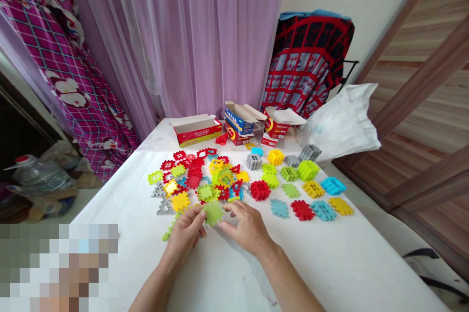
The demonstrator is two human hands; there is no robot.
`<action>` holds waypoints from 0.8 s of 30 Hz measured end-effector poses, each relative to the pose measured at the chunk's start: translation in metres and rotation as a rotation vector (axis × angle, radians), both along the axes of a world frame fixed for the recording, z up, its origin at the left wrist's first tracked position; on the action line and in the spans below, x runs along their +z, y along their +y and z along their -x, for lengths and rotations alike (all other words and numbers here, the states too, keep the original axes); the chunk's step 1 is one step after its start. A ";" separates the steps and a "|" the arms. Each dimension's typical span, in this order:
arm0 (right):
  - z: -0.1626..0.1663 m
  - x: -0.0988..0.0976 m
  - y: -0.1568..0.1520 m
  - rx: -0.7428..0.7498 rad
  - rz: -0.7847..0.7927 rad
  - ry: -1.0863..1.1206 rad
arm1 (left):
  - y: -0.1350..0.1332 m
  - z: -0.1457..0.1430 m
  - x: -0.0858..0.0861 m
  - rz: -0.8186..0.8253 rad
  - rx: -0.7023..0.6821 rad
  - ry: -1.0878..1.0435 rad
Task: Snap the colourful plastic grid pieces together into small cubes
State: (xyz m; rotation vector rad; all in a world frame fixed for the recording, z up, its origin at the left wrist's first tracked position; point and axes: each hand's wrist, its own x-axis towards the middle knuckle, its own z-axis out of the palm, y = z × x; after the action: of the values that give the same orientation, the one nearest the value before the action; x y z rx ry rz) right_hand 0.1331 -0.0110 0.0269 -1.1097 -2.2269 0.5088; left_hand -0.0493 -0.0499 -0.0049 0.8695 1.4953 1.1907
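Observation:
A light green toothed building-block panel [213,213] is pinched at its left edge between the thumb and fingers of my left hand [186,228], just above the white table. At the panel's right edge is my right hand [248,226], thumb and index finger apart; whether it touches the panel I cannot tell. Beyond both hands spreads a loose pile of interlocking panels, among them a yellow panel [181,201], a red panel [193,181] and grey panels [166,207]. A thin green piece [233,199] shows just above my right fingertips, and another green panel [168,232] lies left of my left hand.
Panels stacked by colour stand on the right, including a red stack [260,190], a green stack [308,170] and a blue stack [333,185]. Open cartons, a red box [198,134] and a blue box [239,120], line the back. A white plastic bag [340,121] rests at the back right.

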 end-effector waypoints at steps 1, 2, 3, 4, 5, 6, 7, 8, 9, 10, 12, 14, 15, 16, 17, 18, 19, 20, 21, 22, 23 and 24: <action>-0.003 0.002 0.001 0.008 -0.006 -0.008 | 0.001 0.000 -0.001 0.003 -0.014 -0.001; -0.005 0.004 0.001 0.021 -0.012 -0.020 | 0.001 0.000 -0.002 0.005 -0.028 -0.001; -0.007 0.007 0.002 0.041 -0.018 -0.038 | 0.001 -0.001 -0.002 0.008 -0.039 0.001; -0.008 0.009 0.002 0.064 -0.023 -0.062 | 0.000 -0.001 -0.001 0.012 -0.046 0.003; -0.009 0.011 0.003 0.089 -0.026 -0.090 | 0.000 -0.002 0.001 0.018 -0.049 0.004; -0.010 0.013 0.004 0.113 -0.025 -0.120 | -0.001 -0.003 0.003 0.024 -0.052 0.005; -0.010 0.015 0.005 0.133 -0.023 -0.148 | -0.002 -0.004 0.006 0.029 -0.056 0.006; -0.011 0.017 0.006 0.150 -0.020 -0.173 | -0.003 -0.005 0.009 0.031 -0.065 0.008; -0.011 0.019 0.007 0.166 -0.018 -0.194 | -0.004 -0.006 0.012 0.030 -0.078 0.011; -0.011 0.021 0.008 0.177 -0.017 -0.211 | -0.005 -0.006 0.015 0.026 -0.094 0.014; -0.012 0.024 0.010 0.192 -0.017 -0.234 | -0.007 -0.007 0.019 0.018 -0.130 0.021; -0.013 0.028 0.011 0.208 -0.020 -0.250 | -0.007 -0.006 0.022 0.018 -0.153 0.028; -0.013 0.030 0.011 0.218 -0.025 -0.258 | -0.007 -0.006 0.022 0.020 -0.160 0.032; -0.013 0.031 0.011 0.226 -0.032 -0.267 | -0.007 -0.006 0.022 0.021 -0.164 0.037; -0.013 0.032 0.011 0.233 -0.039 -0.275 | -0.007 -0.006 0.022 0.021 -0.167 0.044; -0.013 0.033 0.011 0.237 -0.046 -0.283 | -0.007 -0.006 0.021 0.020 -0.174 0.052; -0.013 0.033 0.011 0.237 -0.051 -0.289 | -0.008 -0.006 0.021 0.015 -0.184 0.060; -0.013 0.034 0.011 0.234 -0.055 -0.292 | -0.008 -0.007 0.021 0.009 -0.197 0.067; -0.014 0.034 0.011 0.226 -0.056 -0.291 | -0.008 -0.007 0.021 0.000 -0.212 0.074; -0.016 0.034 0.010 0.215 -0.056 -0.289 | -0.009 -0.007 0.022 -0.011 -0.223 0.078; -0.019 0.035 0.009 0.202 -0.053 -0.286 | -0.010 -0.008 0.023 -0.026 -0.229 0.078; -0.025 0.036 0.009 0.186 -0.048 -0.283 | -0.010 -0.008 0.024 -0.042 -0.225 0.077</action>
State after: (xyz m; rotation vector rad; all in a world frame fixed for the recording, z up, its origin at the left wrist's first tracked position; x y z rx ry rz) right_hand 0.1578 -0.0024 0.0627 -1.0064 -2.5913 0.3902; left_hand -0.0414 -0.0599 0.0187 1.0924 1.3960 1.0356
